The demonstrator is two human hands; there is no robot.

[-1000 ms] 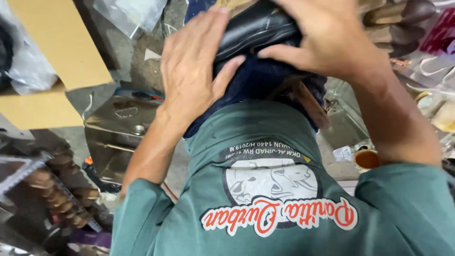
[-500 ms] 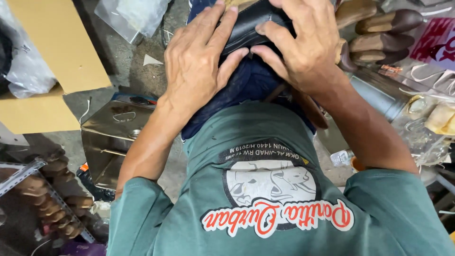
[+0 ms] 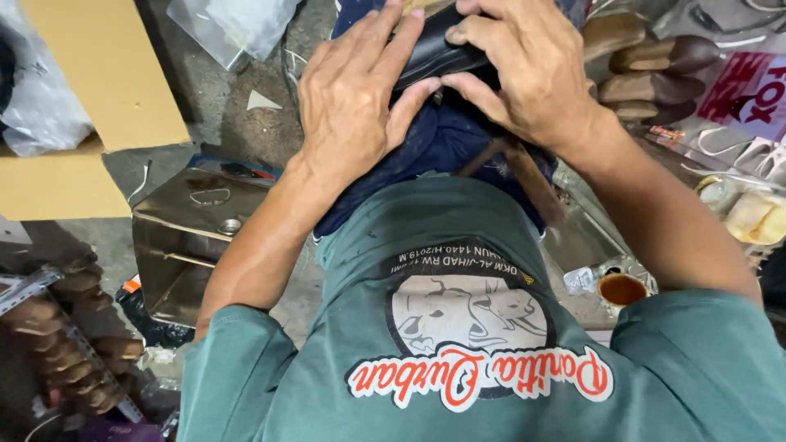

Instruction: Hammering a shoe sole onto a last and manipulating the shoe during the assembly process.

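Note:
A black leather piece (image 3: 434, 51), curved like a shoe upper, rests on my lap over dark blue trousers (image 3: 446, 143). My left hand (image 3: 352, 98) lies flat with its fingers pressed along the piece's left side and its thumb tucked under the edge. Over the right side curls my right hand (image 3: 524, 69), fingers bent and gripping the leather from above. Much of the piece is hidden under both hands. My green printed shirt (image 3: 458, 327) fills the lower part of the view.
A shiny metal box (image 3: 192, 233) sits on the floor at left, beside cardboard sheets (image 3: 98, 74) and plastic bags (image 3: 237, 24). Brown wooden shoe heels (image 3: 655, 61) lie at upper right. A small cup of brown glue (image 3: 621, 288) stands by my right elbow. Stacked heels (image 3: 74, 352) fill the lower left.
Both hands have shifted along the black leather piece, the right hand moving from over the top to a curled grip on its right side. The view has tilted slightly.

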